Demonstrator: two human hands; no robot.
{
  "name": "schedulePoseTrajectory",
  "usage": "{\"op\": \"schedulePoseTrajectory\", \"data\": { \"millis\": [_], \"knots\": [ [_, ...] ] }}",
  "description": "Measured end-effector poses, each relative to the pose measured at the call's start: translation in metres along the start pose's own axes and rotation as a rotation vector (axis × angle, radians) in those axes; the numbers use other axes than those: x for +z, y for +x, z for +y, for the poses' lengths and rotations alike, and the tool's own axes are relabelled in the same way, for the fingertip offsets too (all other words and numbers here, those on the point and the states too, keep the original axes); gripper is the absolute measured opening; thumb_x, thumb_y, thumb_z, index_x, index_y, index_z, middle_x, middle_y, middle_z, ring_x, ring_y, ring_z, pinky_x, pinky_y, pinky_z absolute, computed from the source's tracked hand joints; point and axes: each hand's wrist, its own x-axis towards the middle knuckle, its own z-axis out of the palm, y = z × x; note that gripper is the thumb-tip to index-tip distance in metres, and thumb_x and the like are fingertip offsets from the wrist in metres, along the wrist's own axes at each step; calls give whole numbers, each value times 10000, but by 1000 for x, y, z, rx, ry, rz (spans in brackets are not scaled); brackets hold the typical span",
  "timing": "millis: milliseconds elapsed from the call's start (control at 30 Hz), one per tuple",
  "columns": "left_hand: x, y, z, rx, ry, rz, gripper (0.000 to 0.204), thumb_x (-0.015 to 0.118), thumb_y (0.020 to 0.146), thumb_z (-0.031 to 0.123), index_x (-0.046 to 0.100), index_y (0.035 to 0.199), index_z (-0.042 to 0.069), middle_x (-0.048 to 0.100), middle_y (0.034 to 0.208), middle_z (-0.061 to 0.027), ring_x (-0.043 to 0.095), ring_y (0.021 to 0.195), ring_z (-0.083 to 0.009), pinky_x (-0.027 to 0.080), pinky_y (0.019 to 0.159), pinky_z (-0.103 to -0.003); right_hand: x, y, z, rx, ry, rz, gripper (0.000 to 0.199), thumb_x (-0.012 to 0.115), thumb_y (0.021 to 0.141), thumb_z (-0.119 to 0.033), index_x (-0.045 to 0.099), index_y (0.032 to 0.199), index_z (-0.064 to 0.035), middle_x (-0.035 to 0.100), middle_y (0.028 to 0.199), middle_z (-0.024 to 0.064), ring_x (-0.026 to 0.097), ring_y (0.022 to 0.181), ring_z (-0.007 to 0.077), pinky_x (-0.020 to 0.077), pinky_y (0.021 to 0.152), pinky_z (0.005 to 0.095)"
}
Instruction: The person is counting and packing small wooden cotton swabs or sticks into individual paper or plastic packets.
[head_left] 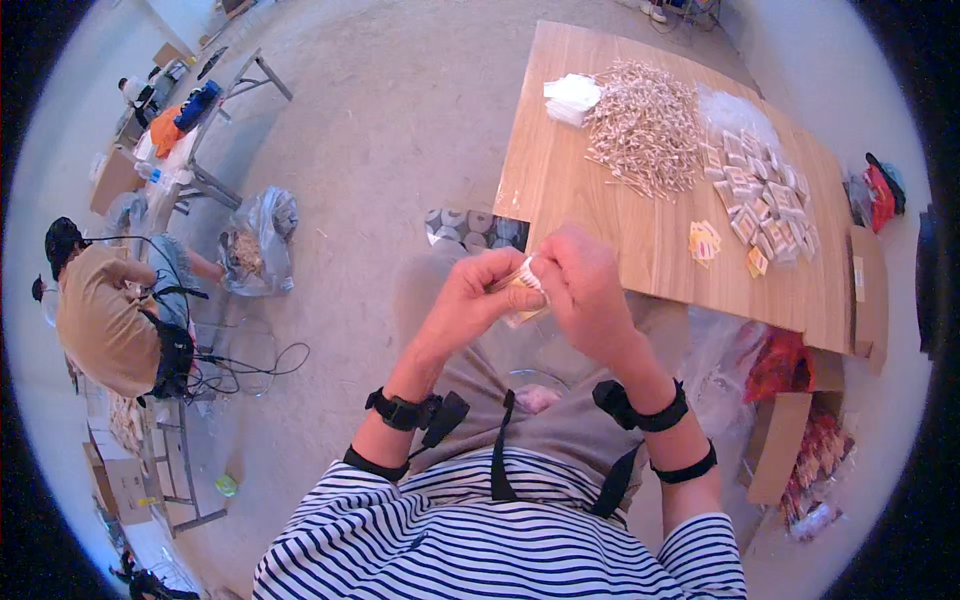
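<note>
My left hand (pixel 468 303) and my right hand (pixel 583 290) meet above my lap, just off the table's near left corner. Between them is a small pack of cotton swabs (pixel 530 281), its white tips in a row and a yellow-orange patch beneath. The left thumb and fingers pinch the pack from its left side. The right fingers are curled closed at its upper right end, partly hiding it. On the wooden table (pixel 565 170) lies a big heap of loose wooden-stick swabs (pixel 645 130).
Filled swab packs (pixel 765 205) cover the table's right side, beside clear bags (pixel 735 110). Yellow-orange cards (pixel 704 242) lie near its front; white sheets (pixel 572 97) are at the back left. Open cartons (pixel 780 445) stand lower right. Another person (pixel 125 315) sits at left near a plastic sack (pixel 260 245).
</note>
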Motion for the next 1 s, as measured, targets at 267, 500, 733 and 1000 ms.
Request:
{"op": "schedulePoseTrajectory", "data": {
  "millis": [267,500,733,1000],
  "knots": [
    [1,-5,-33,-99,-15,-49,217,754,858,98,683,1051,28,681,934,23,611,839,-60,498,738,-240,9,-26,18,217,119,-98,133,595,906,-119,524,857,-18,566,762,209,582,735,420,446,630,482],
    [1,2,-46,-138,-94,-76,208,748,863,101,683,1048,30,679,938,26,607,845,-53,494,737,-234,17,-31,32,304,104,-151,158,598,921,-143,516,881,-15,582,766,218,598,747,435,457,640,494],
    [4,9,-65,-173,-94,-28,271,742,858,103,662,1105,24,679,1002,-3,614,908,-72,510,807,-251,23,-42,61,141,-94,-132,117,599,883,-125,531,878,-31,553,755,199,598,740,439,464,625,512],
    [-23,2,-89,-259,39,334,248,739,846,101,656,1065,20,672,957,-6,626,894,-95,515,817,-264,-14,-11,152,15,-704,-5,40,566,819,-38,532,840,-39,560,729,164,593,663,390,479,580,484]
  ]
}}
